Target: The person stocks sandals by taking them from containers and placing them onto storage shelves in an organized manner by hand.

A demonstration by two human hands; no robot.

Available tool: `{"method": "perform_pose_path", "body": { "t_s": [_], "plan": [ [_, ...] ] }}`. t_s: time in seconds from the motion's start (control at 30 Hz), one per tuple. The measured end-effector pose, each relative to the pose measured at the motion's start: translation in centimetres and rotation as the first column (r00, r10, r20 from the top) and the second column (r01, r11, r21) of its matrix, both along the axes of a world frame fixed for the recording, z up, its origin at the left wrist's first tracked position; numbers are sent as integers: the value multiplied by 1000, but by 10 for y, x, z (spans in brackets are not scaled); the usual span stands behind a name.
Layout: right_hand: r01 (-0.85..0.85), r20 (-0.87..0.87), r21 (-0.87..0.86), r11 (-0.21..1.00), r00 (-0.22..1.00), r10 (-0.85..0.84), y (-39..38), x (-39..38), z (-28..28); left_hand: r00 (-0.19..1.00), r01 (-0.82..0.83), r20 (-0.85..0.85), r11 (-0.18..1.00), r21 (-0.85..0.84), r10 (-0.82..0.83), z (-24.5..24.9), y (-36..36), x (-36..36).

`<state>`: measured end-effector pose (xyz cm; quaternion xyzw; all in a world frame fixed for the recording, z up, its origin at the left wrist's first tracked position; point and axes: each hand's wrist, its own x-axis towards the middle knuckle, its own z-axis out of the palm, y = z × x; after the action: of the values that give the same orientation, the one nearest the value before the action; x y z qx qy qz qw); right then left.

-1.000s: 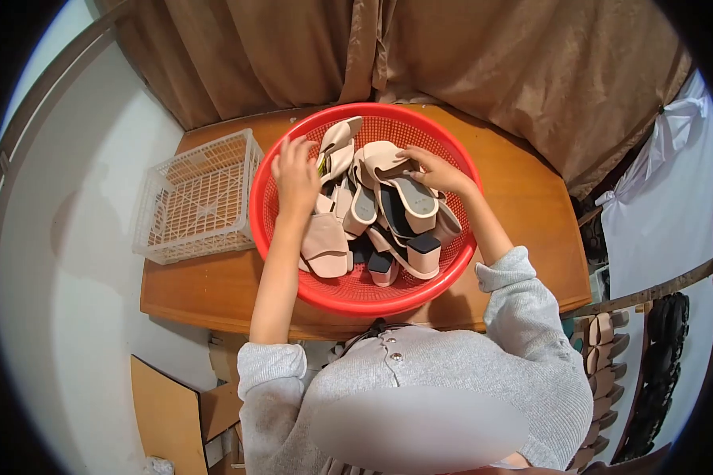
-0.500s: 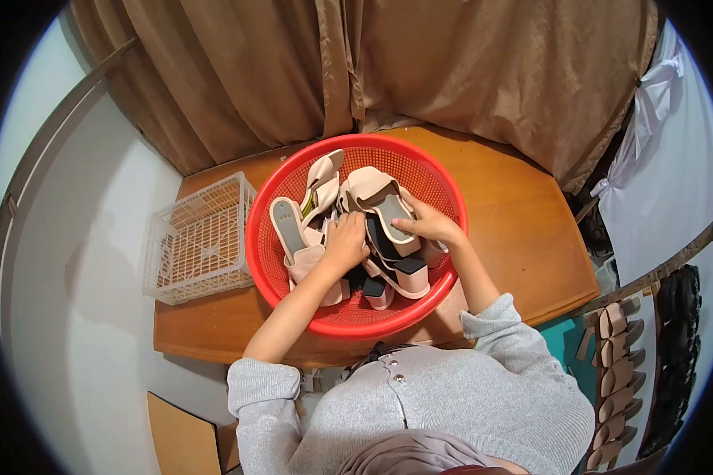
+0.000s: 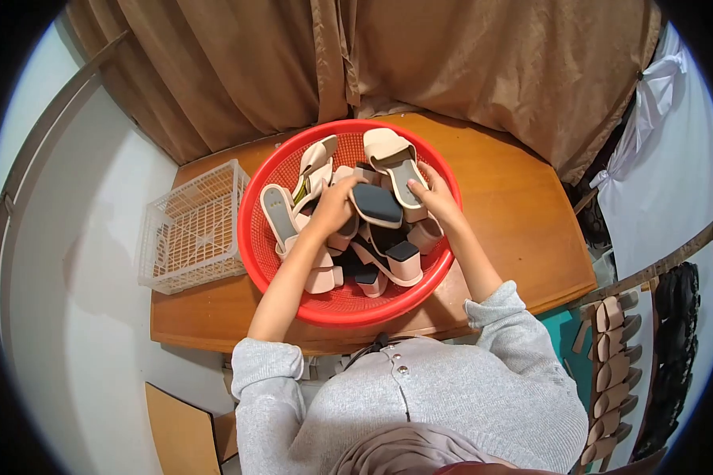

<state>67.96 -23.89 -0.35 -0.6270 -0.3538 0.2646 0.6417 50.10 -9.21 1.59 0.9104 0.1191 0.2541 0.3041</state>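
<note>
Several cream and pale pink block-heeled sandals lie jumbled in a red plastic basket (image 3: 347,315). My right hand (image 3: 437,195) grips a cream sandal (image 3: 388,147) by its heel end, thumb on the grey insole, its strap toward the far rim. Beside it, my left hand (image 3: 337,207) holds a second sandal (image 3: 378,206) whose dark sole faces up; part of it is hidden by my fingers. Another sandal (image 3: 277,212) leans at the basket's left side with its grey insole showing. Nearer me, a pink block heel with a black tip (image 3: 404,260) points up.
A white plastic crate (image 3: 194,229) stands left of the basket on the wooden table (image 3: 515,222). Brown curtains (image 3: 483,63) hang behind the table. At the lower right, rows of sandals (image 3: 612,372) rest by a white wall.
My right hand has lifted its sandal up toward the far rim. My left hand has come up out of the pile with a sandal, its dark sole now showing.
</note>
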Motion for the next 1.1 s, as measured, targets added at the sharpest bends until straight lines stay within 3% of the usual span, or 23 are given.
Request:
{"method": "perform_pose_path", "body": {
  "t_s": [0.03,0.07,0.13,0.17,0.2,0.23,0.27,0.33,0.47,0.53,0.67,0.73,0.8,0.87,0.93,0.97,1.07,1.1],
  "plan": [
    [-3,-164,91,996,986,18,1,0,5,996,-22,85,996,-88,30,5,0,-1],
    [1,-156,96,995,988,14,-1,-1,9,964,56,266,981,-185,-5,10,0,-2],
    [4,-252,133,991,967,29,-10,-11,26,870,105,465,860,-500,164,3,6,-4],
    [-57,-248,151,987,964,94,-11,-9,24,870,106,466,860,-499,163,0,13,-8],
    [-59,-246,154,986,965,96,-12,-9,25,874,64,412,780,-623,257,2,19,-13],
    [-163,-247,188,968,947,208,-13,-8,27,873,22,346,681,-732,344,3,23,-15],
    [-268,-244,221,938,916,319,-13,-9,29,870,20,349,682,-731,349,1,22,-14],
    [-313,-254,217,925,897,363,-15,-15,35,781,-3,336,540,-841,526,-5,18,-12],
    [-470,-262,181,864,824,503,-17,-22,36,761,-161,244,539,-827,601,-16,25,-8],
    [-550,-237,17,835,809,537,-14,-18,21,759,-152,245,529,-835,604,-19,29,-8],
    [-526,-163,-113,843,847,506,-13,-14,19,816,-141,212,543,-828,537,-14,26,-8],
    [-506,-169,-107,856,857,486,-13,-17,23,827,-124,226,559,-820,515,-7,23,-9],
    [-501,-196,2,865,848,492,-12,-17,19,900,17,236,512,-859,366,-2,20,-12],
    [-494,-172,27,869,854,491,-12,-17,15,937,33,186,455,-890,296,1,19,-18],
    [-481,-133,54,875,865,483,-10,-16,22,952,54,245,689,-723,182,2,17,-18],
    [-492,-138,59,869,858,495,-10,-15,25,979,41,165,685,-727,117,4,22,-21],
    [-507,-159,68,859,845,511,-16,-21,30,960,-29,149,614,-789,238,18,14,-27],
    [-488,-246,137,862,826,507,-16,-23,32,950,60,218,558,-828,223,24,12,-28]
  ]
}}
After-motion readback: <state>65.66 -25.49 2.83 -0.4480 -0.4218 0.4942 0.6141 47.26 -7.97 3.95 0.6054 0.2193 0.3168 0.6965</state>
